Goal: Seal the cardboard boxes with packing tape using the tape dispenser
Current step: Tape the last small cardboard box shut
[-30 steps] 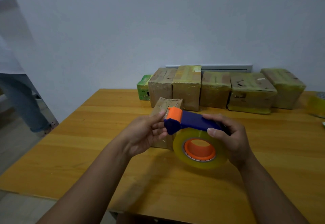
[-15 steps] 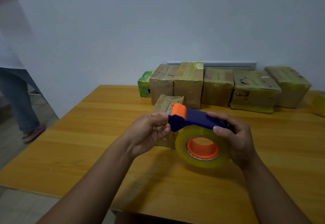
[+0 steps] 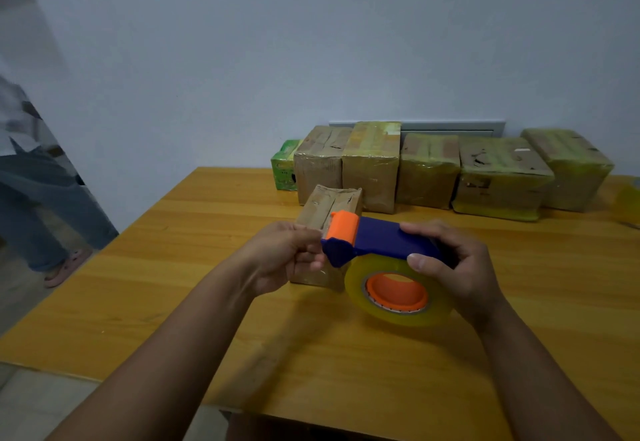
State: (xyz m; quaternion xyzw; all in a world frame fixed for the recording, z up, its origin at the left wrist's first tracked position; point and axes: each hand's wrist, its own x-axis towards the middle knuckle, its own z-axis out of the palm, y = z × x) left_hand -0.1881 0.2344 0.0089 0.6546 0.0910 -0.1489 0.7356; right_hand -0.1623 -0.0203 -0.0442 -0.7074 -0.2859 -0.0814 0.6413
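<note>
My right hand (image 3: 457, 264) grips the blue handle of the tape dispenser (image 3: 377, 240), which has an orange tip and carries a roll of clear yellowish tape (image 3: 398, 297) on an orange hub. The dispenser is held above the table. At the dispenser's orange tip, my left hand (image 3: 284, 255) pinches the loose end of the tape. Just behind my hands a small cardboard box (image 3: 325, 208) stands on the wooden table (image 3: 173, 267), partly hidden by them.
A row of several taped cardboard boxes (image 3: 429, 170) lines the wall at the table's back, with a small green carton (image 3: 285, 165) at its left end. Another tape roll (image 3: 628, 203) sits at the right edge. A person's legs (image 3: 41, 205) stand left of the table.
Both hands and the dispenser have stayed nearly still. My left fingers have closed at the dispenser's tip. The person at the left has shifted slightly.
</note>
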